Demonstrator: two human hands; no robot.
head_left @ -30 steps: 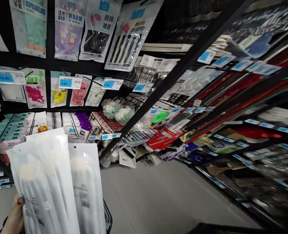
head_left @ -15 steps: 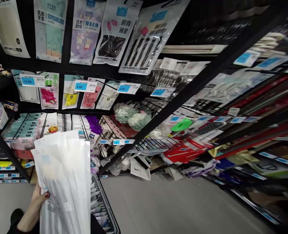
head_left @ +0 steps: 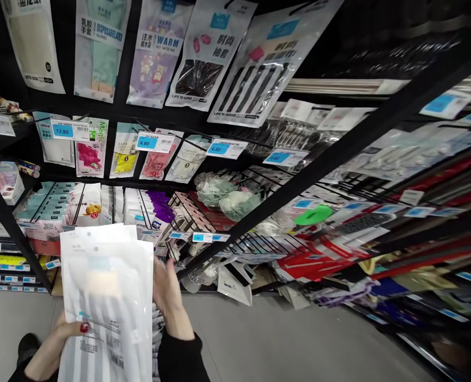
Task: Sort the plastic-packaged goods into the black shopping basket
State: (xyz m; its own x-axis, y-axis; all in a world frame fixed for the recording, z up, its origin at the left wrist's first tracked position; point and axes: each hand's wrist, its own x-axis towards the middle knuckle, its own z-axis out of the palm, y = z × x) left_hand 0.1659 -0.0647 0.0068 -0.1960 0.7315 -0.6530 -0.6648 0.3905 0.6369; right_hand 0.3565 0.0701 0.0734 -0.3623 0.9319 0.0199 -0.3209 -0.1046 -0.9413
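Black shelving [head_left: 305,172] fills most of my view, with a grey floor [head_left: 267,339] below it. In front of it, at the near left, I have a stack of white packs [head_left: 108,313] upright between my two hands. My left hand [head_left: 66,334] grips the stack at its left side, the red-nailed thumb lying across the front pack. My right hand [head_left: 167,289] is at the right edge, thumb up and apart from the fingers; it is blurred and partly hidden, so I cannot tell whether it touches the packs.

The packs are tall, flat and slightly uneven along the top. The front one has a small punched hole, a pale blue patch over a cream one, grey stripes lower down, and small print with a barcode.

Along the far top I see a row of hanging packs [head_left: 197,61], the rightmost striped black and white. Under them, price tags [head_left: 155,142] front smaller glove packs [head_left: 124,154]. Lower still are teal packs [head_left: 48,204] at left and purple ones [head_left: 159,207] near the middle. To the right, a bright green item [head_left: 314,215] lies above red packs [head_left: 310,262]. A dark shoe [head_left: 28,347] shows at the near left.
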